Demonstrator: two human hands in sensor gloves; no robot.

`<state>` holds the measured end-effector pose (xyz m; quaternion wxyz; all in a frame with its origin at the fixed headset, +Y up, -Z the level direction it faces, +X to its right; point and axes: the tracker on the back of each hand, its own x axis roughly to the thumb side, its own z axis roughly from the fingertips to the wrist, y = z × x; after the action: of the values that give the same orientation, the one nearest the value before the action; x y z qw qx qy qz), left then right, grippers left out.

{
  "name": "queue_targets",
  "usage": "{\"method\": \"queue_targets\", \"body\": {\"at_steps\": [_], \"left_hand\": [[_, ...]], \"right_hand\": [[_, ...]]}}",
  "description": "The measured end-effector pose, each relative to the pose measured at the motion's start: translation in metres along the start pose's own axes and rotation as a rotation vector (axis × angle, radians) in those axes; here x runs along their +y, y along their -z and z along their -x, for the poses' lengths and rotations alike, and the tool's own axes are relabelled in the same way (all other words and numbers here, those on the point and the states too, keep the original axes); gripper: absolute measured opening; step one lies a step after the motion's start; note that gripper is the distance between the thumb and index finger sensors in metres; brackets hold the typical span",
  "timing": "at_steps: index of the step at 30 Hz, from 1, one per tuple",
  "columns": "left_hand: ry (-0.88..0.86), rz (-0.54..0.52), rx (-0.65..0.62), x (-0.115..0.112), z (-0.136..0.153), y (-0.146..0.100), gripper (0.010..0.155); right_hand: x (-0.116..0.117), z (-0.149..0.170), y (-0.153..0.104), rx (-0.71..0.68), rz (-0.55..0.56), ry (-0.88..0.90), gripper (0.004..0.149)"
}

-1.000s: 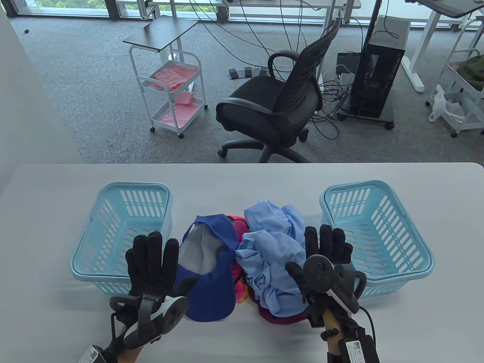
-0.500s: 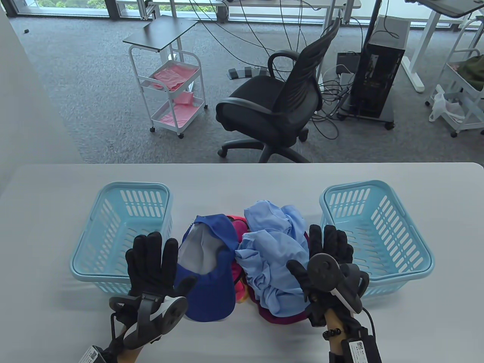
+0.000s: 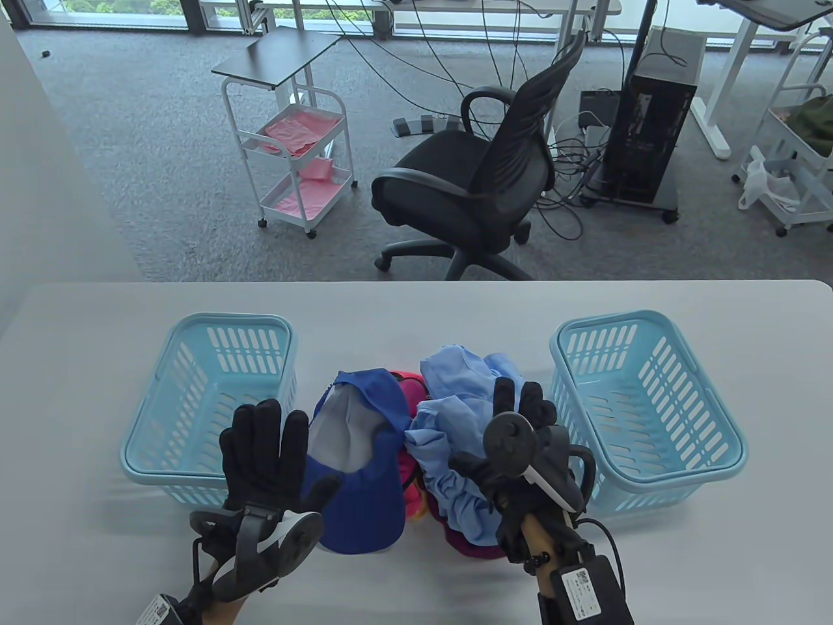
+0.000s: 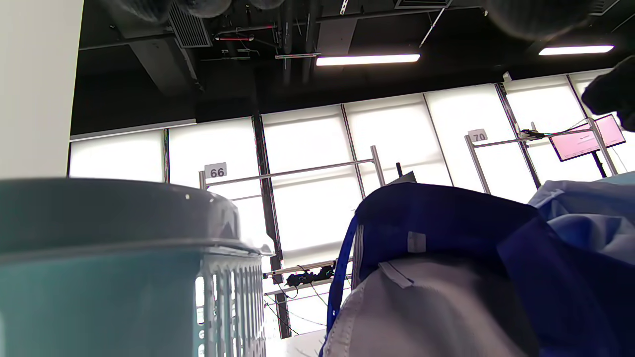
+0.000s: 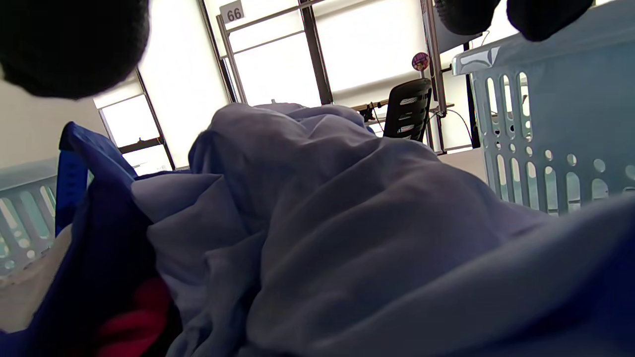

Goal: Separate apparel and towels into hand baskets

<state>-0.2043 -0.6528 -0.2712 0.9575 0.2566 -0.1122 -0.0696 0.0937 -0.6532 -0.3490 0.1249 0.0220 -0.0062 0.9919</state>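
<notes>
Two baskets sit on the desk (image 3: 97, 325), the left basket (image 3: 195, 364) and right basket (image 3: 657, 377), with the pile (image 3: 423, 449) between them; both baskets look unfilled, so sorting has not started.

Change over the last second: right hand (image 3: 514, 449) has moved from just beside the right basket leftward onto the pile. It now lies over the light blue cloth (image 3: 449, 430), thumb spread onto the folds. Its fingers look fairly straight; whether they have caught any fabric cannot be told. Left hand (image 3: 267, 449) has barely moved: fingers straight and spread, holding nothing, between the left basket and the blue cap (image 3: 361, 495).

Pile contents, relative to the blue cap: light blue cloth just right of it, pink fabric (image 3: 410, 390) showing between and under them.

Judgement: first pick is beginning, the light blue cloth the likely target. Which basket it belongs in cannot be told from here.

Writing: window-bay tags "66" (image 4: 217, 171) and "70" (image 4: 477, 136) readable in the left wrist view; "66" again in the right wrist view. Wrist-unit label is too small to read.
</notes>
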Motion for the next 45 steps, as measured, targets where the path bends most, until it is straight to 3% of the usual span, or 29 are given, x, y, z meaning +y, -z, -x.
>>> {"method": "queue_targets", "body": {"at_steps": [10, 15, 20, 32, 45], "left_hand": [[-0.014, -0.003, -0.002, 0.001, 0.0, 0.0, 0.098], [-0.013, -0.015, 0.002, 0.003, 0.0, -0.001, 0.097], [-0.009, -0.014, -0.001, 0.003, -0.001, -0.002, 0.097], [-0.014, -0.026, 0.025, 0.007, 0.002, -0.001, 0.097], [-0.031, -0.031, 0.044, 0.008, 0.008, 0.0, 0.097]], "right_hand": [[0.065, -0.021, 0.053, 0.12, -0.309, -0.154, 0.134], [0.092, -0.019, 0.058, 0.152, -0.254, -0.251, 0.131], [0.096, -0.009, 0.059, 0.183, -0.153, -0.218, 0.119], [0.071, 0.01, 0.054, 0.223, 0.036, -0.052, 0.089], [-0.007, 0.006, 0.031, 0.22, 0.229, 0.096, 0.084]]}}
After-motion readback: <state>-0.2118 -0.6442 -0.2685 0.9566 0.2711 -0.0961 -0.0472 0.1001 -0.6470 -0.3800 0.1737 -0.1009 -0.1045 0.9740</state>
